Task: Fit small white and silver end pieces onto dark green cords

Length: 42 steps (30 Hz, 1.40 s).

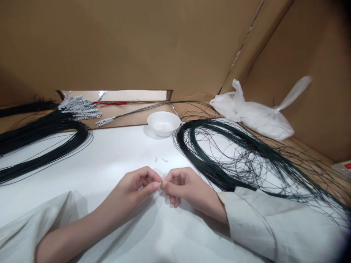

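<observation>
My left hand [142, 184] and my right hand [183, 186] meet just above the white tabletop, fingertips touching. Both are closed in a pinch on one tiny pale piece [161, 186], mostly hidden by the fingers and too small to name. Two small whitish scraps [164, 160] lie on the table just beyond my hands. Farther back stands a white bowl [163, 124] with some small pale bits at its bottom. A large looped bundle of thin dark green cords [203, 160] lies beside my right hand and runs under the right sleeve.
At left lies another bundle of dark cords [68, 140], with black-and-white ends [79, 107] piled near a red strip [112, 103]. Knotted white plastic bags [265, 118] rest at the back right. A cardboard wall [123, 47] with a slot rises behind, another at right.
</observation>
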{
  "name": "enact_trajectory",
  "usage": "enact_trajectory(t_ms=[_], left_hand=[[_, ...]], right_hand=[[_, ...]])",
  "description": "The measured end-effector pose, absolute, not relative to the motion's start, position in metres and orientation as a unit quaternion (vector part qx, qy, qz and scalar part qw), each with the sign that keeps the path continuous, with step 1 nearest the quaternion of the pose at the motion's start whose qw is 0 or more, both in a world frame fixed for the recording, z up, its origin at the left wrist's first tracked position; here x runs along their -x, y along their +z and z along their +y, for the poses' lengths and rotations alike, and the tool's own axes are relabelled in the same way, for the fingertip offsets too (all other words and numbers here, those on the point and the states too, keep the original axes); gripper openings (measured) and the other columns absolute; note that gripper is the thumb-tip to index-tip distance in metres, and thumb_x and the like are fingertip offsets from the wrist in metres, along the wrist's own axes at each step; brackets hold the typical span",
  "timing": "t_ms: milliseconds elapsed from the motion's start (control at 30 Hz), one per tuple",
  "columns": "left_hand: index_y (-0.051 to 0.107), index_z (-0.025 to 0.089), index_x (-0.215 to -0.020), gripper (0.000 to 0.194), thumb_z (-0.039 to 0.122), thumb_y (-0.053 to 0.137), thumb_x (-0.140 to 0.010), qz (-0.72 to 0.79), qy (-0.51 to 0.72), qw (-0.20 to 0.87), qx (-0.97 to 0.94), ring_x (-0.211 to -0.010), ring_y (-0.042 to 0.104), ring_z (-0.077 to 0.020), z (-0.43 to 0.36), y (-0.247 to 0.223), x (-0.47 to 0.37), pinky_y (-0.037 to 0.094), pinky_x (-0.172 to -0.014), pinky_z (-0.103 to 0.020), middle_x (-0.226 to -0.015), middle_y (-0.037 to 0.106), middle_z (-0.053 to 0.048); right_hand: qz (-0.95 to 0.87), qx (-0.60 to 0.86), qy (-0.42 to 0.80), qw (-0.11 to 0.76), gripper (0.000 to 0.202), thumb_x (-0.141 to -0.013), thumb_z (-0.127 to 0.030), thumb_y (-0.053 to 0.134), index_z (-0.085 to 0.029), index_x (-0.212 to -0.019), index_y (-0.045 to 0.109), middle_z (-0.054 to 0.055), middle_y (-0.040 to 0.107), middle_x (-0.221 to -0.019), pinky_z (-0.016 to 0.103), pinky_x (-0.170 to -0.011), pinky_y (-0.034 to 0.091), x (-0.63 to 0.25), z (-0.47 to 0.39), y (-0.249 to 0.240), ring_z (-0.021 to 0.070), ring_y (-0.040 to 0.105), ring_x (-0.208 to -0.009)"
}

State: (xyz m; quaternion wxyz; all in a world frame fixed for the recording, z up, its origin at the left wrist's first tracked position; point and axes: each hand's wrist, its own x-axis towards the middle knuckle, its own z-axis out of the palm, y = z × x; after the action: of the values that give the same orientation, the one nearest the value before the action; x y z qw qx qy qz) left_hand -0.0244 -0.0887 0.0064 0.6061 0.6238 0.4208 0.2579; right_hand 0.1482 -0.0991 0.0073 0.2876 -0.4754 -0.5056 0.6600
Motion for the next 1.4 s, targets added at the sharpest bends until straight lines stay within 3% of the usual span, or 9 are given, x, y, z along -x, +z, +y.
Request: enact_trajectory(t_ms=[633, 900, 1400], left_hand=[[0.056, 0.018, -0.08, 0.016, 0.033, 0.054, -0.08, 0.429, 0.253, 0.585, -0.64, -0.064, 0.051, -0.0115, -0.0904, 0.0051, 0.0258, 0.036, -0.056, -0.021, -0.069, 0.057, 0.0], [0.058, 0.018, -0.081, 0.014, 0.031, 0.054, -0.08, 0.417, 0.248, 0.597, -0.639, -0.071, 0.054, -0.0129, -0.088, 0.0043, 0.0265, 0.039, -0.063, -0.023, -0.075, 0.06, -0.001], [0.058, 0.017, -0.079, 0.015, 0.032, 0.056, -0.079, 0.426, 0.251, 0.589, -0.64, -0.068, 0.054, -0.0129, -0.0882, 0.0048, 0.027, 0.039, -0.059, -0.023, -0.073, 0.061, -0.001]], right_hand=[[-0.514, 0.506, 0.64, 0.263, 0.006, -0.065, -0.014, 0.051, -0.014, -0.059, 0.053, -0.003, 0.048, -0.045, 0.016, -0.04, 0.037, -0.1472, -0.0996, 0.0153, 0.005, 0.043, -0.039], [-0.517, 0.508, 0.634, 0.271, 0.008, -0.063, -0.01, 0.049, -0.014, -0.057, 0.052, -0.004, 0.046, -0.042, 0.016, -0.04, 0.035, -0.1463, -0.1002, 0.0153, 0.0048, 0.042, -0.039], [-0.512, 0.506, 0.641, 0.265, 0.009, -0.064, -0.012, 0.05, -0.013, -0.056, 0.053, -0.003, 0.048, -0.044, 0.017, -0.041, 0.035, -0.1472, -0.1002, 0.016, 0.0051, 0.042, -0.039]])
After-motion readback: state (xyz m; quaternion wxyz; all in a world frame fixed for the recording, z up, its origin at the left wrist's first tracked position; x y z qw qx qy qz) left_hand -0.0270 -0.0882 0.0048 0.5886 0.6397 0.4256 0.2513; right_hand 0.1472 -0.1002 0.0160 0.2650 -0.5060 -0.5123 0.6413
